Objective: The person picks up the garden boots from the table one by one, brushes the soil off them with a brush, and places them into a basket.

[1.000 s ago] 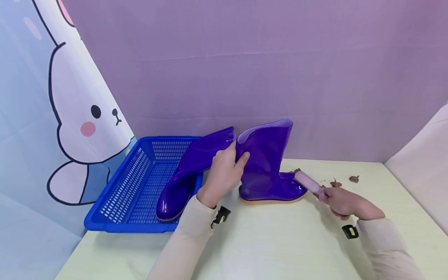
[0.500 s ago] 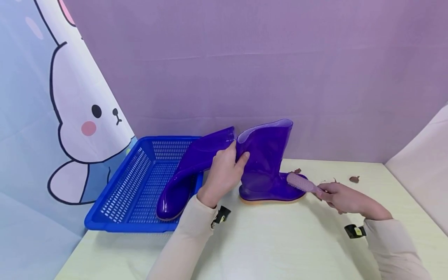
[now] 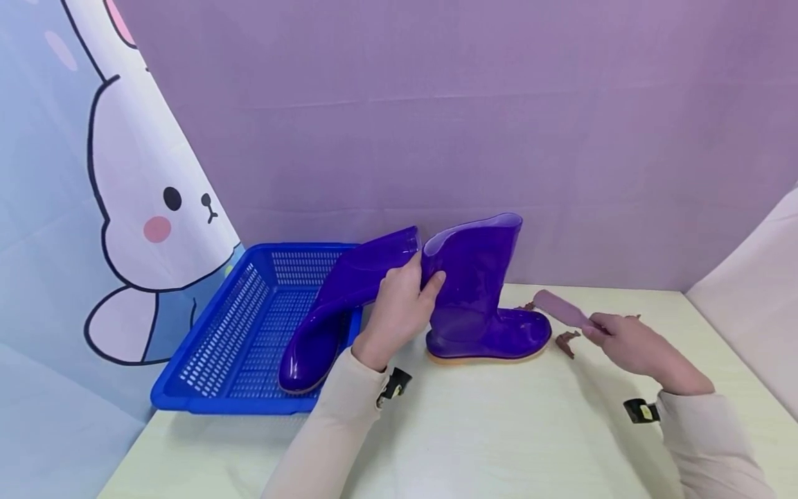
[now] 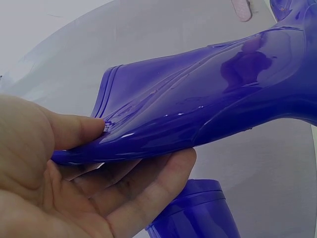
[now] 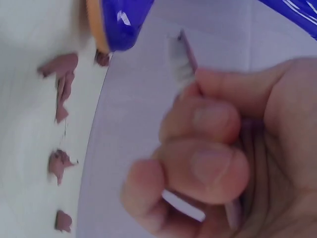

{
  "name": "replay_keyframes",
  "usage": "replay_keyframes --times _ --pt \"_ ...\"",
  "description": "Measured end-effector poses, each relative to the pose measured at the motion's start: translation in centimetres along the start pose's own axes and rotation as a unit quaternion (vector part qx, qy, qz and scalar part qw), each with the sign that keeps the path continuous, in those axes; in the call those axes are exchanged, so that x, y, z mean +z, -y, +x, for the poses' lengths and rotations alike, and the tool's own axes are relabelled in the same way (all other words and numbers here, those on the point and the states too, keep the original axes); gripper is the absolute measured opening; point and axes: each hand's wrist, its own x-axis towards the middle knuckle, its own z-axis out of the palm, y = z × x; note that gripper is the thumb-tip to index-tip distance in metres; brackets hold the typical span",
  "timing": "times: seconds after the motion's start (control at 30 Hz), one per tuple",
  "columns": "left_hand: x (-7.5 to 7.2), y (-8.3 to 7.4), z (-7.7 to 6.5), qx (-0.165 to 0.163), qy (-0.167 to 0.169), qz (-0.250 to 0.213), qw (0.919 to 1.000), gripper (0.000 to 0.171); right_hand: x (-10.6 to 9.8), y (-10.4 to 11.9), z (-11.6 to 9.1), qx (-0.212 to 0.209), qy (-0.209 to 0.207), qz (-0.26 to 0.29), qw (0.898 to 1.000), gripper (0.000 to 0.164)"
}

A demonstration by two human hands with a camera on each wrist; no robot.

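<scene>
At the near right, the right hand (image 3: 642, 352) curls round a brush (image 3: 561, 309), its head pointing far left. Farther left, the left hand (image 3: 399, 308) pinches the upper edge of a boot (image 3: 470, 291) standing upright on the table (image 3: 486, 430).

Head view bright, worktop (image 3: 486, 430) softly shadowed; left wrist view dimmer, held boot (image 4: 213, 89) glinting; right wrist view blurred.

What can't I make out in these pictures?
Brush bristles: blurred in right wrist view.
Upright boot: sole cut off by left wrist view's right edge.
Basket: floor under leaning boot hidden by it, head view.
Brown lump farthest from boots: mostly hidden by right hand, head view.
</scene>
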Motion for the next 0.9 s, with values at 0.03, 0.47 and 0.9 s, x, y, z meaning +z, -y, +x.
replay_keyframes --times 0.03,0.47,0.9 --pt "0.0 0.0 0.0 0.001 -0.001 0.000 1.0000 0.043 0.0 0.1 0.0 -0.007 0.019 0.027 0.999 0.024" --pt "0.1 0.0 0.1 0.010 -0.003 0.004 0.9999 0.044 0.9 -0.2 0.6 -0.004 0.027 -0.022 0.999 0.024" --pt "0.0 0.2 0.0 0.012 -0.002 0.002 0.9999 0.043 0.6 0.2 0.5 0.005 0.077 0.082 0.994 0.023"
